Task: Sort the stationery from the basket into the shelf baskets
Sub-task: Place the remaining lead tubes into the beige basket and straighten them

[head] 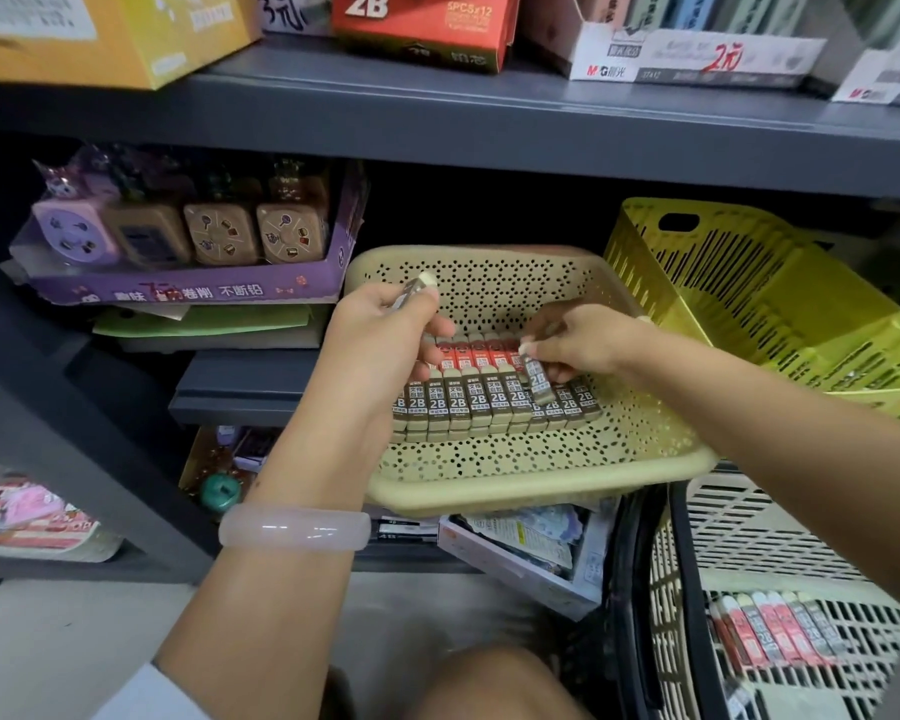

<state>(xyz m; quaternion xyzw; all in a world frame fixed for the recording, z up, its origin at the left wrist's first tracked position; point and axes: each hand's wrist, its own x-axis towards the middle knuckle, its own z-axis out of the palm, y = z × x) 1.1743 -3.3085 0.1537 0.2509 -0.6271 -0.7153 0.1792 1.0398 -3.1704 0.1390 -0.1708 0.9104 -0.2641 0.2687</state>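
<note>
Right hand (pixel 578 345) grip narrow, pinching one grey 2B eraser (pixel 537 380) by its top end, w/ the eraser tilted over the packed rows (pixel 489 402) in the beige shelf basket (pixel 541 491). Left hand (pixel 385 330) grip closed on another eraser (pixel 411 289), end poking out by the thumb. More stock in the floor basket (pixel 780 537), lower right. Erasers prob light, stiff, sleeved in card, so non-slip; best held by the long sides, 2 fingers enough. Rows tight, slot in end-first.
</note>
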